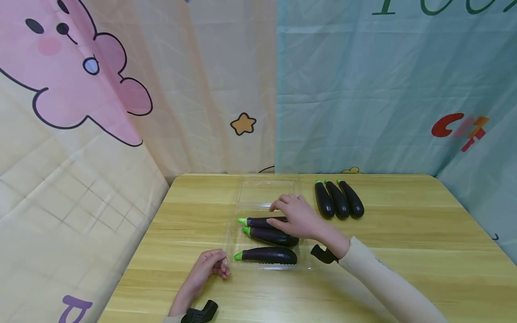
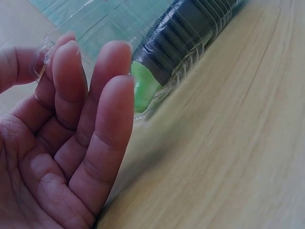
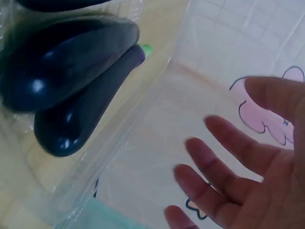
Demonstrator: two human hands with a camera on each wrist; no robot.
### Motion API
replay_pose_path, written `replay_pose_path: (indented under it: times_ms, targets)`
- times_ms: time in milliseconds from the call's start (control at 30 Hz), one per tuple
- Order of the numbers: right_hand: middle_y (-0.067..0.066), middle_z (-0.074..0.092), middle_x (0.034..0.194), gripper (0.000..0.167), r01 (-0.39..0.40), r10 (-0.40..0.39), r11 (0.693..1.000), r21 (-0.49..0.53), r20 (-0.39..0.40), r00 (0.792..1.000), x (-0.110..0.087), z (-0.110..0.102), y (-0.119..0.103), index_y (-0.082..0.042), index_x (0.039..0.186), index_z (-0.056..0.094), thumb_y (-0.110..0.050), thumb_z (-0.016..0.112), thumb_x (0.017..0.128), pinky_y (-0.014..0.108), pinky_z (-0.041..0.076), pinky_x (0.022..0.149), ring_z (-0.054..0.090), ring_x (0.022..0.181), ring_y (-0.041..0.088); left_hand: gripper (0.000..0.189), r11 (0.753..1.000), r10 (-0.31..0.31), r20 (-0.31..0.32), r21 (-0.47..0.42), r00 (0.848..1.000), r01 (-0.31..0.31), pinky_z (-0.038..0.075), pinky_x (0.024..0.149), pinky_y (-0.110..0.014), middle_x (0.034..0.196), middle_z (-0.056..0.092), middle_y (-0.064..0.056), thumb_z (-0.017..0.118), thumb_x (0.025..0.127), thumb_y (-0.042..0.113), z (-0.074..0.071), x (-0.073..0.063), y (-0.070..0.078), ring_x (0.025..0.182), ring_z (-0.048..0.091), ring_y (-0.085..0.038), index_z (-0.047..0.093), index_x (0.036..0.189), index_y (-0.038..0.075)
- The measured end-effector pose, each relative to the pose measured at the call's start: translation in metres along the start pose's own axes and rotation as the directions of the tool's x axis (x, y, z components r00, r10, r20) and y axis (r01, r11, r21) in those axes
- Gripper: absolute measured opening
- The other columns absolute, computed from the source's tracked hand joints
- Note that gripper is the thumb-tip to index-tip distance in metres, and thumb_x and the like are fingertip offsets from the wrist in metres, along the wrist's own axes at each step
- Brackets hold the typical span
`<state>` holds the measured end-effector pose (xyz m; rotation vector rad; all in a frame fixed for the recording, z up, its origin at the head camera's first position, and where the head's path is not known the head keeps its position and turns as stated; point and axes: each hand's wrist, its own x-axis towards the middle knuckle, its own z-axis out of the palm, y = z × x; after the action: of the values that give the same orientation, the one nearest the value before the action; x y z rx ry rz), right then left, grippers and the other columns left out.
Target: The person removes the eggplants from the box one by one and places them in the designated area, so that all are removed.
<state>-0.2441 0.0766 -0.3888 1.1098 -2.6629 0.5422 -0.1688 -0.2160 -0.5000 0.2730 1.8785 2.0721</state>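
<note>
The right hand (image 1: 296, 217), fingers spread and holding nothing, hovers over a clear plastic clamshell box (image 1: 304, 258). Three loose glossy dark-purple eggplants (image 1: 338, 200) lie nearer it, at its two o'clock on the tabletop (image 1: 404, 224), long axes running eleven-to-five; the left hand (image 1: 210, 264) apparently pinches the box.

On my feed I had the left grip (image 1: 210, 265) toward the desk's (image 1: 424, 242) left edge, thumb and forefinger meeting in a pinch, the other fingers (image 2: 108, 129) loosely bent. I had the right arm (image 1: 387, 282) slanting in over the right half, with the right grip (image 1: 296, 218) nearer the far edge, palm down, fingers spread and slightly bent.
</note>
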Motion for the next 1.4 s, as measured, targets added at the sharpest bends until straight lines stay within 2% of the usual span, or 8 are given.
replay_pose_path:
  times_ms: [100,267,467,600,800,933,1233,1400]
  targets:
    - [0.001,0.058,0.1,0.029,0.028,-0.024,0.999,-0.029,0.136,0.99,0.003,0.002,-0.006,-0.015,0.105,0.066,-0.04,0.062,0.09,0.046,0.04,0.081,0.053,0.093,0.021,0.03,1.0,-0.002,-0.004,0.003,1.0,0.002,0.053,0.063,-0.029,0.067,0.061,0.0,0.047,0.099,0.022,0.0,0.0,0.001,0.065,0.064,-0.014,0.056,0.073,0.008]
    - [-0.003,0.056,0.094,0.03,0.084,-0.062,0.995,-0.062,0.305,0.95,0.008,0.004,-0.013,-0.018,0.102,0.067,-0.043,0.066,0.087,0.042,0.043,0.077,0.054,0.089,0.018,0.03,1.0,-0.009,-0.006,0.002,1.0,0.009,0.053,0.063,-0.029,0.068,0.061,-0.001,0.048,0.099,0.022,0.0,0.0,0.001,0.065,0.064,-0.015,0.056,0.074,0.008]
    - [-0.007,0.051,0.082,0.028,0.105,-0.068,0.993,-0.057,0.447,0.892,0.014,0.011,-0.018,-0.02,0.098,0.067,-0.042,0.073,0.08,0.029,0.041,0.064,0.048,0.072,0.01,0.03,1.0,-0.007,-0.002,-0.001,1.0,0.007,0.053,0.063,-0.029,0.068,0.06,-0.001,0.048,0.099,0.022,0.0,0.0,0.0,0.065,0.064,-0.015,0.056,0.074,0.008]
    - [-0.007,0.049,0.081,0.028,0.089,-0.048,0.995,-0.054,0.517,0.855,0.018,0.016,-0.022,-0.019,0.098,0.068,-0.039,0.075,0.079,0.028,0.04,0.06,0.046,0.069,0.01,0.03,1.0,-0.001,0.002,0.002,1.0,0.001,0.053,0.063,-0.028,0.068,0.061,-0.001,0.047,0.1,0.022,-0.001,0.0,0.0,0.065,0.064,-0.015,0.056,0.074,0.008]
    - [-0.006,0.05,0.086,0.03,0.037,0.017,0.996,-0.08,0.581,0.814,0.021,0.021,-0.026,-0.02,0.101,0.068,-0.037,0.077,0.078,0.028,0.043,0.066,0.048,0.074,0.01,0.03,1.0,0.009,0.01,0.003,1.0,-0.009,0.053,0.063,-0.028,0.069,0.061,-0.001,0.046,0.1,0.021,-0.001,-0.001,0.0,0.066,0.064,-0.014,0.057,0.074,0.008]
    - [-0.007,0.053,0.089,0.031,0.054,0.029,0.992,-0.117,0.609,0.792,0.021,0.027,-0.027,-0.022,0.102,0.069,-0.04,0.077,0.077,0.027,0.044,0.071,0.051,0.081,0.01,0.03,1.0,0.01,0.014,0.002,1.0,-0.01,0.053,0.063,-0.028,0.069,0.061,-0.001,0.046,0.1,0.021,0.0,-0.001,0.001,0.066,0.064,-0.014,0.056,0.074,0.008]
    - [-0.007,0.047,0.082,0.031,0.093,0.054,0.975,-0.2,0.624,0.779,0.02,0.033,-0.03,-0.023,0.096,0.072,-0.047,0.075,0.077,0.028,0.041,0.063,0.045,0.074,0.009,0.029,1.0,0.021,0.021,0.003,1.0,-0.021,0.053,0.063,-0.028,0.069,0.061,-0.001,0.046,0.1,0.021,0.0,0.0,-0.001,0.066,0.064,-0.014,0.056,0.075,0.008]
    - [-0.007,0.046,0.082,0.03,0.099,0.049,0.974,-0.204,0.614,0.788,0.018,0.034,-0.029,-0.02,0.089,0.071,-0.048,0.074,0.078,0.028,0.04,0.063,0.044,0.073,0.01,0.03,1.0,0.022,0.022,0.001,1.0,-0.022,0.053,0.062,-0.028,0.069,0.061,-0.001,0.046,0.1,0.021,-0.001,0.0,-0.001,0.066,0.064,-0.014,0.056,0.075,0.009]
